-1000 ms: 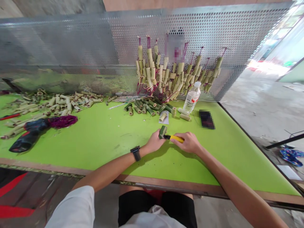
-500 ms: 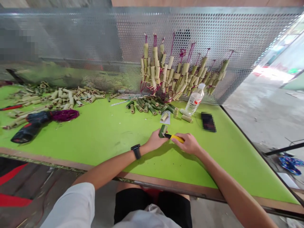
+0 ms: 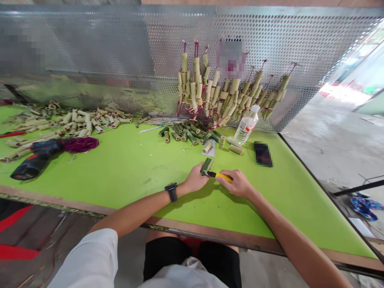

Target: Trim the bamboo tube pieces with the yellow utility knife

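Note:
A short piece of green bamboo [image 3: 206,165] is gripped in my left hand [image 3: 196,178], its peeled pale side facing right. My right hand [image 3: 237,183] is wrapped round the yellow handle of a peeler [image 3: 223,177], whose black head lies against the bamboo's lower end. Both hands are just above the green tabletop [image 3: 144,172]. Beyond them, a pale bamboo piece [image 3: 207,147] rests on a small white card, and several uncut-skin green bamboo pieces [image 3: 189,134] lie in a pile.
A water bottle [image 3: 246,126] and a black, blurred-out object [image 3: 263,153] stand to the right. Strung bamboo pieces [image 3: 198,86] hang on the perforated metal panel [image 3: 300,44]. A power drill [image 3: 36,158], purple string [image 3: 80,144] and peeled bamboo pieces [image 3: 87,122] lie at left.
The bamboo has tilted slightly in my left hand, showing more of its length. The peeler has shifted a little down along it. The view has moved slightly.

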{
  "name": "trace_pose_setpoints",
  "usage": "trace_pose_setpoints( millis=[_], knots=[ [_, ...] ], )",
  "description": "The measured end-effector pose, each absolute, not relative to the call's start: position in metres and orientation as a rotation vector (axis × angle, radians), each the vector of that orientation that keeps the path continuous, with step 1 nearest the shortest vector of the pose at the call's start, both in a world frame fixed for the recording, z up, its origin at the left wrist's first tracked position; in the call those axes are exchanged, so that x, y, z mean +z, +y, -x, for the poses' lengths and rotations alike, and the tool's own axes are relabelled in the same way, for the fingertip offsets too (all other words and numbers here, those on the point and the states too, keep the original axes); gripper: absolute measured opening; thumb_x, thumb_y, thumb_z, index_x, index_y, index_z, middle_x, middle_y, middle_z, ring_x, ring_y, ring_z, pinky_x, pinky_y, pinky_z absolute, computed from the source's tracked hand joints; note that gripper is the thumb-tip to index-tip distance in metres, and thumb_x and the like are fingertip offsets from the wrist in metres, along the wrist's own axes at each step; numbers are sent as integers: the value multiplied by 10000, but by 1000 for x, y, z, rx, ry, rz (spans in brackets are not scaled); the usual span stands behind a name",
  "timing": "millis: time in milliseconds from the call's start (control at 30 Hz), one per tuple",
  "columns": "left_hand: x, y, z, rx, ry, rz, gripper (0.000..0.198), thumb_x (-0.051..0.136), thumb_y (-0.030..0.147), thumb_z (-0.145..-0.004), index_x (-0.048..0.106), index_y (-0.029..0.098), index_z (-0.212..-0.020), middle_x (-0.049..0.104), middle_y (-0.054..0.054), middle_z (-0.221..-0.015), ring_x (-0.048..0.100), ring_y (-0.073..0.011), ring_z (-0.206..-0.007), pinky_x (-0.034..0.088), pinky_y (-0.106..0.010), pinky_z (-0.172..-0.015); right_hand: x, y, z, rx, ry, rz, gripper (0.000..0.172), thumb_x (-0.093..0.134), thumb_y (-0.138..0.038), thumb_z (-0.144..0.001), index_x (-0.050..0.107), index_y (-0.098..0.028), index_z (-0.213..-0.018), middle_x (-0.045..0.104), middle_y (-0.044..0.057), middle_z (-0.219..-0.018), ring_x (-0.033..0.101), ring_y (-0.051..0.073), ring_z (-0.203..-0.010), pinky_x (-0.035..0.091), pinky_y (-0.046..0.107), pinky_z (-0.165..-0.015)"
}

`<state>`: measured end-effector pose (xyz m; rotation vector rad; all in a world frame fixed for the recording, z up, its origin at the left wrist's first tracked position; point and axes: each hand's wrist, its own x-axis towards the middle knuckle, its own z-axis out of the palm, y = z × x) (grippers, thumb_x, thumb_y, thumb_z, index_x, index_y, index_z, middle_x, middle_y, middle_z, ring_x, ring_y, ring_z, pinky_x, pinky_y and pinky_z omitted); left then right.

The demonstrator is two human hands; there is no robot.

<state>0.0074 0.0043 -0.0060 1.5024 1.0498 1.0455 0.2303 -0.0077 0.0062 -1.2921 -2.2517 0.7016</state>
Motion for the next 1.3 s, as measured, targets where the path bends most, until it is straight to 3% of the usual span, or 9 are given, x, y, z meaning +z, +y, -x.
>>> trace_pose_setpoints(
  millis=[233, 333, 667, 900, 1067, 1300],
  knots=[
    [-8, -9, -7, 940, 1044, -1585, 169, 683, 181, -778, 525, 223, -823, 452, 53, -717, 405, -136, -663, 315, -296, -633, 6, 14, -241, 439, -1838, 1598, 841, 338, -922, -1000, 738, -204, -824, 613, 40, -576, 433, 151, -438, 301, 305, -465],
    [-8, -10, -10, 919, 1058, -1574, 175, 686, 200, -786, 516, 230, -812, 437, 55, -707, 402, -138, -653, 315, -297, -627, 13, 16, -248, 302, -1748, 1606, 810, 389, -911, -994, 727, -194, -824, 621, 41, -622, 481, 158, -516, 329, 305, -524],
    [-4, 6, -8, 997, 1132, -1456, 175, 710, 197, -799, 537, 221, -793, 532, 38, -714, 464, -154, -695, 358, -309, -679, 8, -1, -236, 665, -2226, 1312, 618, 522, -723, -1028, 643, -200, -721, 518, -12, -567, 414, 121, -507, 303, 286, -542],
    [-12, 7, -9, 1023, 1102, -1498, 209, 734, 137, -778, 540, 216, -784, 566, 31, -728, 483, -161, -718, 382, -310, -705, 6, 1, -235, 808, -2254, 1258, 653, 495, -745, -1042, 747, -182, -826, 601, 17, -597, 451, 135, -512, 308, 284, -520],
    [-18, 12, -9, 1062, 1086, -1542, 142, 704, 131, -800, 587, 206, -832, 604, 11, -761, 529, -183, -776, 427, -319, -755, 1, -2, -232, 707, -2223, 1345, 724, 467, -806, -1020, 787, -183, -837, 619, 35, -575, 465, 148, -487, 297, 295, -501],
    [-9, 3, -5, 940, 1172, -1600, 208, 697, 169, -804, 502, 234, -769, 502, 37, -683, 428, -153, -643, 326, -314, -641, 1, 9, -237, 544, -1946, 1581, 834, 391, -944, -976, 722, -200, -797, 615, 57, -588, 438, 152, -458, 299, 308, -473]
  ],
)
